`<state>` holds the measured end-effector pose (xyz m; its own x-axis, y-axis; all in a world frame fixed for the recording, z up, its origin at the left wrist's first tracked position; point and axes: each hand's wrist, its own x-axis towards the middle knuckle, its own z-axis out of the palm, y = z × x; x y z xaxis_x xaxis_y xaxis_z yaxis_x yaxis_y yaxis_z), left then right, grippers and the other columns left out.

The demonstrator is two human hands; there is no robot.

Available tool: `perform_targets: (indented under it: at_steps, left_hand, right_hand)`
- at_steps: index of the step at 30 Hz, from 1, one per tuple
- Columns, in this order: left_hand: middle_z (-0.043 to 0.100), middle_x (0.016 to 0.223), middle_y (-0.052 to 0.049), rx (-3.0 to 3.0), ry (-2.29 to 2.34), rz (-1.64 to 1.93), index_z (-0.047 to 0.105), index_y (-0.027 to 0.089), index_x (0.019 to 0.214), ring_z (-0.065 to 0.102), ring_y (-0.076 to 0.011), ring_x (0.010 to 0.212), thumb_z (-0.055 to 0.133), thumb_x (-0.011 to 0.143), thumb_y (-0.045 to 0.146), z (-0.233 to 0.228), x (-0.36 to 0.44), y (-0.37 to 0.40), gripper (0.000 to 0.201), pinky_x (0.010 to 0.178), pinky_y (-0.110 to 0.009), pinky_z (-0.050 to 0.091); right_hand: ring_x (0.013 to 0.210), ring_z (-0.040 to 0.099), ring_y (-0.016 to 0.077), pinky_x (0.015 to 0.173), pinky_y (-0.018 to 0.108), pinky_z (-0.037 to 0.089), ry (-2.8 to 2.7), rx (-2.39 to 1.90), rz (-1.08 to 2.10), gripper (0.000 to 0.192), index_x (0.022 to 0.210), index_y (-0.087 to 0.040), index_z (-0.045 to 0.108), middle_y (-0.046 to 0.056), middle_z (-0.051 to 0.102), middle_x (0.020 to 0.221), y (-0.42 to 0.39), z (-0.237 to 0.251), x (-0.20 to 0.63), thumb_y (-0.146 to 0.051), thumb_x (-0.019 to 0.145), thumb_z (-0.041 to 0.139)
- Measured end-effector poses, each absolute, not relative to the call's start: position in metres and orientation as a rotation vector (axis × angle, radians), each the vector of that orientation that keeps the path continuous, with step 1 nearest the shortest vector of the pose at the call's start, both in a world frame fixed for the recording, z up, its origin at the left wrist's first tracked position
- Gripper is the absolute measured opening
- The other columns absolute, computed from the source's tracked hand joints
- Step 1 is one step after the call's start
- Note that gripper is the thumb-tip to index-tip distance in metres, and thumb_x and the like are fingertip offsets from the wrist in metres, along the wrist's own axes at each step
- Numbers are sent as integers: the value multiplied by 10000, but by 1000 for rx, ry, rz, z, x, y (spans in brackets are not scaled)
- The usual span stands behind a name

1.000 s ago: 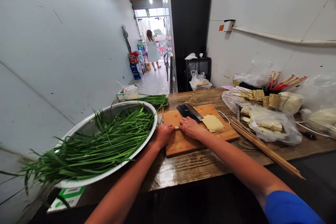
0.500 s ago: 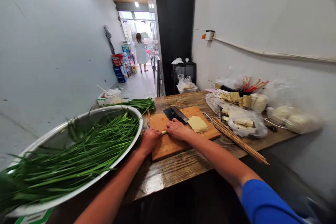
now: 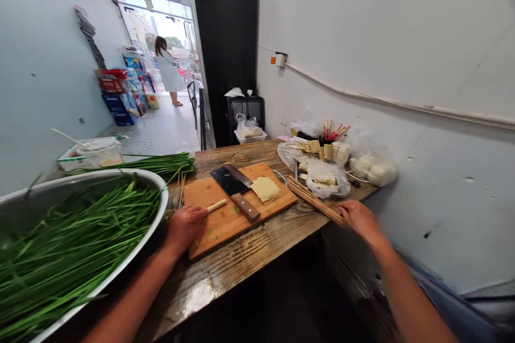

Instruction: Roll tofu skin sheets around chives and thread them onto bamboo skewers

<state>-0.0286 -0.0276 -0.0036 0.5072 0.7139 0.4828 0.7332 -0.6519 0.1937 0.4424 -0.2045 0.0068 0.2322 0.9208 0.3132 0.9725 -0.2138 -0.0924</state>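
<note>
My left hand [image 3: 185,229] is closed around a thin pale-yellow roll [image 3: 217,205], apparently rolled tofu skin, over the left part of the wooden cutting board [image 3: 225,236]. Its far end sticks out past my fingers. A cleaver [image 3: 229,179] with a brown handle lies on the board, beside a small stack of square yellow sheets [image 3: 265,188]. Off the board to the right, my right hand [image 3: 361,218] pinches the near ends of a bundle of bamboo skewers [image 3: 311,199]; how many are between the fingers is hidden.
A large metal basin [image 3: 161,193] of green chives [image 3: 92,236] stands at left, with more chives [image 3: 161,163] behind it. Bagged food [image 3: 322,178], filled skewers [image 3: 317,147] and a plastic bag of white food [image 3: 374,169] sit at the table's right. A person [image 3: 169,71] stands near the doorway.
My right hand has left the roll and moved right to the skewer ends. The left hand keeps the roll. The cleaver's handle is now uncovered, and the view has turned right.
</note>
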Motion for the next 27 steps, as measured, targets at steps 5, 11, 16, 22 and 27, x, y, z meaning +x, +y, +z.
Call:
perform_targets:
  at_steps: [5,11,16,22,27]
  left_hand:
    - [706,808,-62,-2659,-1164,-906,709,195,792,603,-192,702,391,816,239,-8,-31,-24,322,668,-301,457]
    - [716,816,-31,-2648,-1148,-912,708,220,755,619,-192,717,417,786,211,-7,-32,-21,293,684,-301,472]
    - [710,818,-11,-2632,-1145,-891,703,249,800,604,-193,743,420,802,236,-12,-35,-16,284,679,-294,467]
    - [714,796,8,-2623,-1160,-960,699,273,750,605,-177,725,419,793,273,-15,-36,-13,283,671,-275,468]
    - [715,796,3,-2645,-1167,-985,700,274,736,608,-188,728,405,789,255,-11,-34,-16,301,684,-297,474]
  right_hand:
    - [908,601,186,802,261,415,-1820,-2230,-9,301,951,-177,690,75,676,973,-202,0,462,-247,841,419]
    - [871,596,178,737,245,395,-1826,-2268,78,268,895,-188,701,66,680,923,-174,19,446,-242,815,452]
    - [765,605,168,641,227,370,-1765,-2468,169,243,787,-188,705,59,691,798,-194,22,460,-237,790,468]
    - [771,588,159,659,228,365,-1792,-2314,146,224,802,-162,677,57,677,826,-212,9,462,-223,788,462]
    - [737,568,153,660,235,367,-1732,-2296,123,176,763,-161,616,49,645,784,-218,-2,466,-213,785,449]
